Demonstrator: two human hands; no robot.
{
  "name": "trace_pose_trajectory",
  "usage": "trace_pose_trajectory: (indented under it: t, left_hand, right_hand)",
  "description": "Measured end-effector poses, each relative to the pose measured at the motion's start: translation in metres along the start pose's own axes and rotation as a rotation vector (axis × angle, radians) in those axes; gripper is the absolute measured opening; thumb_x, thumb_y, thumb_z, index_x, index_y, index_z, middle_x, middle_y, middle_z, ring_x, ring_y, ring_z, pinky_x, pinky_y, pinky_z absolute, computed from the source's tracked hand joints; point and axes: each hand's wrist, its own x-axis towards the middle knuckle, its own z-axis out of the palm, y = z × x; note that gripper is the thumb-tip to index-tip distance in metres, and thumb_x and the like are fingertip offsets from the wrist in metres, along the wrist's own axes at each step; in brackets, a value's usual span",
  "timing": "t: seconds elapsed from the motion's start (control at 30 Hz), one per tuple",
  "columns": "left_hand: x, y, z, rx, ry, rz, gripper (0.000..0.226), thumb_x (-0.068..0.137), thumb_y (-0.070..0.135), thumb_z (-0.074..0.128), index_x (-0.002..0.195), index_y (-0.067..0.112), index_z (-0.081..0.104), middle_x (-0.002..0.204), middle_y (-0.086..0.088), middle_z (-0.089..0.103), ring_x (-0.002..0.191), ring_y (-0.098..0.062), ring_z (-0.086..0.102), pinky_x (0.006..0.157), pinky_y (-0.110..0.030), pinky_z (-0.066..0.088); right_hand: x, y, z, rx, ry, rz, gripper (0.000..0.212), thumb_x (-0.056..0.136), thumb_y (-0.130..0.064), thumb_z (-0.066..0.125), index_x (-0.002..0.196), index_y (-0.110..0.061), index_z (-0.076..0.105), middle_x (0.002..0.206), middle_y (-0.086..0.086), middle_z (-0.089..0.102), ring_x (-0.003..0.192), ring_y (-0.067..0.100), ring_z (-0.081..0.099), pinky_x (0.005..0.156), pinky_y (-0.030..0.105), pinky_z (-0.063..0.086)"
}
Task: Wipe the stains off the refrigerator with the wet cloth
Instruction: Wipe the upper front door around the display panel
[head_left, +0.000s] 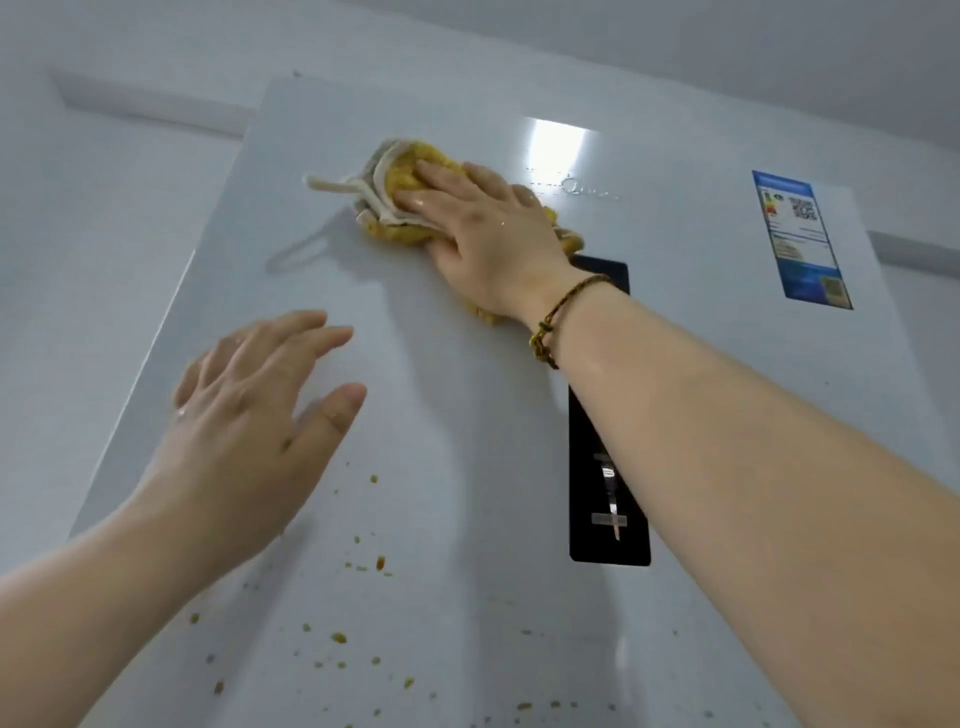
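A white refrigerator door (467, 389) fills the view, seen from below. My right hand (483, 228) presses a bunched yellow cloth (410, 171) with pale edging flat against the upper part of the door, fingers straight. A white loop of the cloth sticks out to the left. My left hand (254, 415) lies spread against the door lower left, holding nothing. Several small yellow-brown stains (358, 566) speckle the lower door below both hands.
A black control panel (608, 493) runs down the door's middle, partly behind my right forearm. A blue energy label (800, 239) sticks to the upper right. White wall and ceiling surround the refrigerator; its left edge runs close to my left hand.
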Motion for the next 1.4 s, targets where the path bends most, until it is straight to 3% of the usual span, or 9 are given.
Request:
trace_pose_trajectory:
  t: [0.2,0.4,0.47,0.7,0.77,0.97,1.03,1.23,1.4]
  left_hand:
    - [0.005,0.038,0.040,0.071,-0.019,0.028,0.082,0.060,0.071,0.013,0.133,0.042,0.036,0.146,0.018,0.027,0.130,-0.002,0.008,0.108,-0.028,0.008]
    - [0.012,0.058,0.054,0.203,0.040,-0.080,0.089,0.055,0.071,0.011,0.128,0.033,0.045,0.141,0.012,0.033,0.118,-0.001,0.010,0.107,-0.036,0.014]
    - [0.008,0.060,0.055,0.232,0.041,-0.075,0.089,0.057,0.070,0.011,0.131,0.032,0.042,0.142,0.012,0.032,0.119,-0.001,0.009,0.108,-0.036,0.014]
    - [0.007,0.065,0.050,0.272,-0.021,-0.066,0.091,0.055,0.070,0.007,0.132,0.034,0.039,0.143,0.015,0.028,0.120,-0.001,0.005,0.106,-0.030,0.009]
    - [0.007,0.065,0.047,0.273,-0.048,-0.074,0.093,0.054,0.071,0.005,0.134,0.035,0.036,0.144,0.015,0.026,0.120,-0.001,0.003,0.107,-0.030,0.009]
    - [0.009,0.065,0.036,0.292,-0.168,-0.055,0.085,0.063,0.071,0.010,0.140,0.037,0.021,0.147,0.017,0.014,0.128,-0.002,-0.001,0.110,-0.029,0.007]
    - [0.009,0.064,0.033,0.307,-0.206,-0.031,0.085,0.062,0.071,0.006,0.141,0.039,0.013,0.149,0.018,0.006,0.128,0.000,-0.006,0.111,-0.026,0.005]
    - [0.005,0.050,0.029,0.362,-0.238,0.072,0.094,0.053,0.063,-0.014,0.143,0.039,0.001,0.152,0.017,-0.004,0.128,-0.002,-0.017,0.102,-0.019,-0.009]
    - [0.004,0.052,0.031,0.332,-0.238,0.054,0.092,0.065,0.079,-0.009,0.144,0.034,0.001,0.153,0.013,-0.004,0.133,-0.006,-0.015,0.105,-0.022,-0.010]
  right_hand:
    - [0.011,0.083,-0.012,-0.017,0.116,0.442,0.042,0.094,-0.018,0.029,0.135,-0.026,0.034,0.153,-0.004,0.018,0.137,0.030,0.018,0.107,0.045,0.019]
    - [-0.006,0.062,0.001,0.040,0.015,-0.175,0.045,0.095,-0.028,0.035,0.139,-0.038,0.031,0.153,-0.013,0.016,0.141,0.016,0.010,0.113,0.039,0.007]
    - [-0.009,0.081,-0.008,0.061,0.026,-0.114,0.044,0.095,-0.029,0.036,0.138,-0.039,0.032,0.153,-0.014,0.017,0.141,0.016,0.011,0.113,0.039,0.008]
    - [-0.018,0.149,-0.023,0.036,0.124,0.483,0.043,0.096,-0.023,0.031,0.138,-0.030,0.032,0.153,-0.003,0.019,0.136,0.031,0.019,0.108,0.046,0.018]
    - [-0.017,0.135,-0.021,0.015,0.124,0.442,0.043,0.096,-0.025,0.031,0.139,-0.031,0.031,0.154,-0.004,0.016,0.138,0.030,0.017,0.109,0.045,0.017]
    - [-0.038,0.082,-0.005,0.101,0.047,-0.042,0.043,0.095,-0.030,0.038,0.137,-0.039,0.035,0.152,-0.016,0.017,0.141,0.015,0.011,0.113,0.035,0.006]
    - [-0.039,0.095,-0.010,0.082,0.068,0.029,0.043,0.096,-0.030,0.038,0.138,-0.036,0.035,0.153,-0.015,0.018,0.141,0.016,0.013,0.113,0.035,0.008]
    - [-0.047,0.134,-0.020,0.065,0.230,0.668,0.037,0.096,-0.025,0.033,0.132,-0.026,0.041,0.151,-0.001,0.024,0.137,0.032,0.019,0.109,0.048,0.016]
    - [-0.064,0.105,-0.012,0.046,0.122,0.383,0.044,0.096,-0.030,0.037,0.139,-0.033,0.033,0.154,-0.007,0.017,0.141,0.026,0.012,0.111,0.040,0.012]
